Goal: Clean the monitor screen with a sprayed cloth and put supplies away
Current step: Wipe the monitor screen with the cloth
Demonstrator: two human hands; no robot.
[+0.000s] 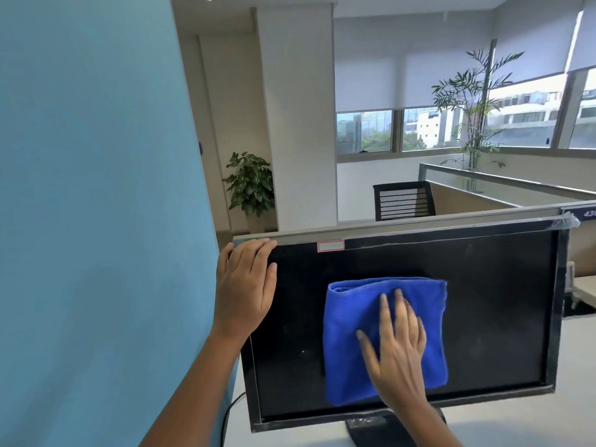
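A black monitor (503, 317) stands on a white desk, its dark screen facing me. A folded blue cloth (354, 317) lies flat against the middle of the screen. My right hand (395, 346) presses the cloth onto the glass with straight, spread fingers. My left hand (243, 285) rests on the monitor's top left corner, fingers reaching up over the upper edge. No spray bottle shows in this view.
A blue partition wall (96, 204) stands close on the left. A grey cubicle divider (419, 224) runs right behind the monitor. A black cable (230, 411) hangs by the monitor's lower left. A black office chair (403, 200) and potted plants stand farther back.
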